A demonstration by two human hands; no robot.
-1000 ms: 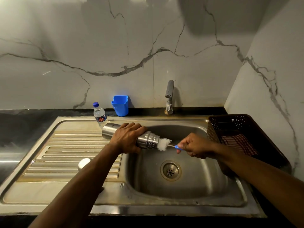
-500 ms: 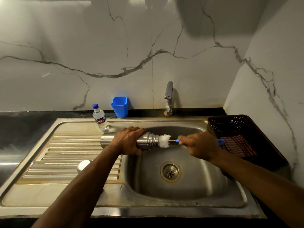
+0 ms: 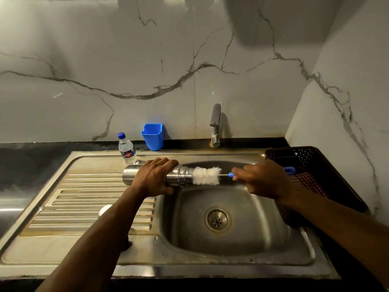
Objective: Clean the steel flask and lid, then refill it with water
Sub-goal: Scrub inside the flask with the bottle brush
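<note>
The left hand [image 3: 154, 178] is wrapping its fingers fully around the steel flask [image 3: 175, 178], holding it level over the sink [image 3: 263, 239] edge, mouth pointing right. The right hand [image 3: 260, 179] is closing in a fist on the blue handle of the bottle brush [image 3: 207, 175], whose white head is sitting just outside the mouth. Both forearms are reaching forward. A rounded object [image 3: 105, 209], possibly the lid, is lying on the drainboard [image 3: 84, 197].

Dim overhead light – wall shadows, fisheye edges, sharp ctr.
</note>
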